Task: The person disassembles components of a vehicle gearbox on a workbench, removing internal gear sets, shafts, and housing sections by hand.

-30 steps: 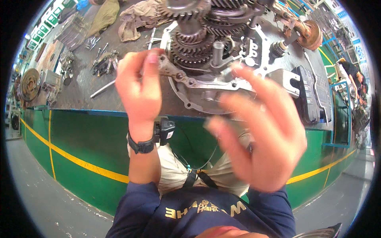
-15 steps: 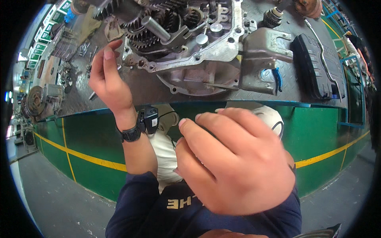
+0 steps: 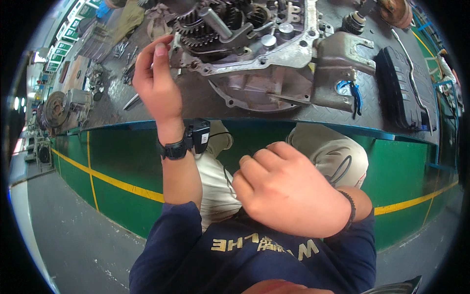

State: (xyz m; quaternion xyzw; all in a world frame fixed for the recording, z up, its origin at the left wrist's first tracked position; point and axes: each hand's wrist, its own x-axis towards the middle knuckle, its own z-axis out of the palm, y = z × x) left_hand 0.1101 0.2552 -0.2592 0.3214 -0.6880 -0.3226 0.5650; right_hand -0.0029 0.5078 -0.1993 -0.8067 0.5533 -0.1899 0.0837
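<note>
On the metal workbench (image 3: 122,108) sits an open gearbox housing (image 3: 274,61) with toothed gears (image 3: 196,32) and a bare shaft (image 3: 215,23) showing inside. My left hand (image 3: 159,81) is raised at the housing's left edge, thumb and forefinger stretched and apart, nothing seen in it; whether a fingertip touches the metal is unclear. A black wrist strap with a small black device (image 3: 198,134) is on that arm. In front of my body, below the bench edge, my right hand (image 3: 289,191) is curled with its back up. Its palm and fingertips are hidden.
A metal bracket (image 3: 338,63) stands right of the housing, with blue-handled pliers (image 3: 357,98) by it. Farther right are a black case (image 3: 399,88) and a long metal bar (image 3: 413,81). Bolts (image 3: 120,49), a disc (image 3: 56,109) and other parts lie on the left.
My right hand has drawn down and away from the camera, its fingers curling in more. The whole view has shifted, so bench and left hand appear farther right; the left hand keeps its pose.
</note>
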